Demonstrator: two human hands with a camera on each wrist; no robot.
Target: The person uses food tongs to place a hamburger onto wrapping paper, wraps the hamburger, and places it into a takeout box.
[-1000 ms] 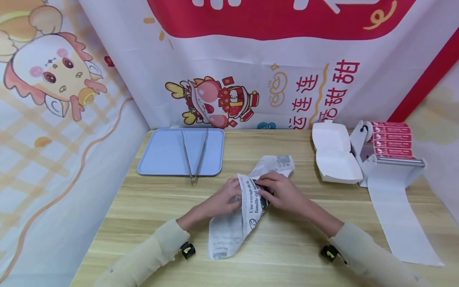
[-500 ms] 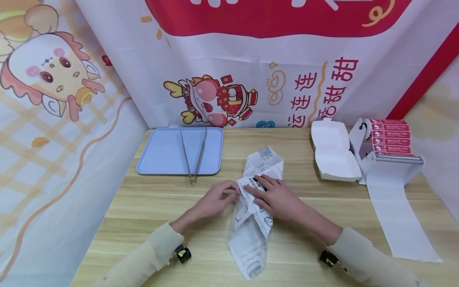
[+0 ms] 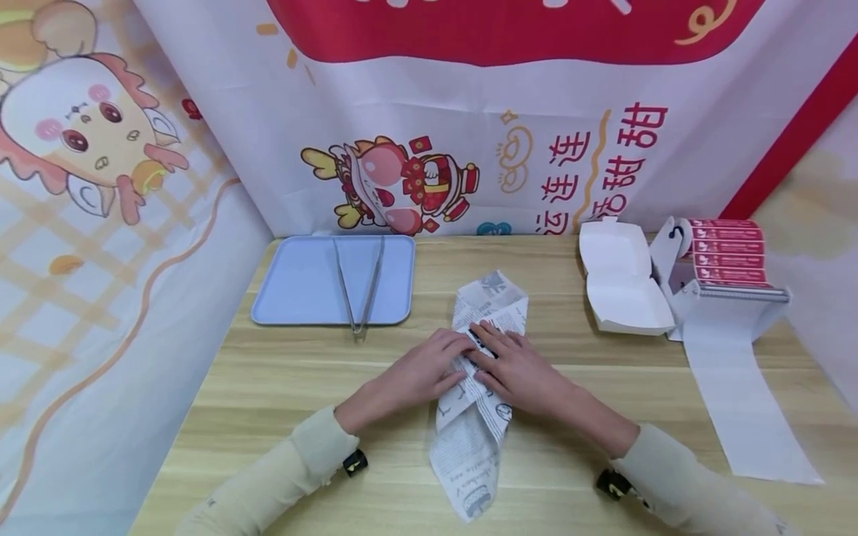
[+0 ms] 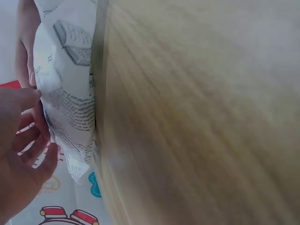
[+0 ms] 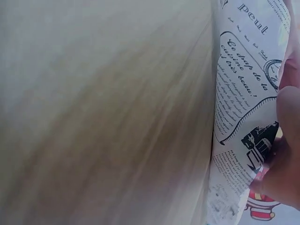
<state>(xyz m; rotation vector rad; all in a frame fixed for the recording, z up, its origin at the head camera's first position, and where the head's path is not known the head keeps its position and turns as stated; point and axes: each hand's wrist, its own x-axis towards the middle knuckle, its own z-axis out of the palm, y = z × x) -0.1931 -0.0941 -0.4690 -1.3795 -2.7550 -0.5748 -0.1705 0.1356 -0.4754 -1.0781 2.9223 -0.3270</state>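
Note:
A newspaper-print wrapping paper (image 3: 469,454) lies folded on the wooden table (image 3: 281,439), its two pointed ends reaching away from and toward the person. Whatever it wraps is hidden. My right hand (image 3: 526,376) rests on top of the folded middle with its fingers stretched across the print. From the other side my left hand (image 3: 418,372) touches the fold, its fingertips meeting those of the right hand. In the left wrist view, loosely bent fingers (image 4: 44,161) lie along the edge of the paper (image 4: 70,105). The right wrist view shows the thumb side at the printed paper (image 5: 248,93).
A blue tray (image 3: 295,283) stands at the back left with metal tongs (image 3: 367,309) across it. Toward the back right are an opened white box (image 3: 623,298) and a label dispenser (image 3: 744,294) with red labels. Its white strip (image 3: 744,409) trails forward.
The paper has turned more lengthwise and its raised flap now lies folded down. My right hand has flattened over it. My left hand drew back to the edge, then came onto the fold.

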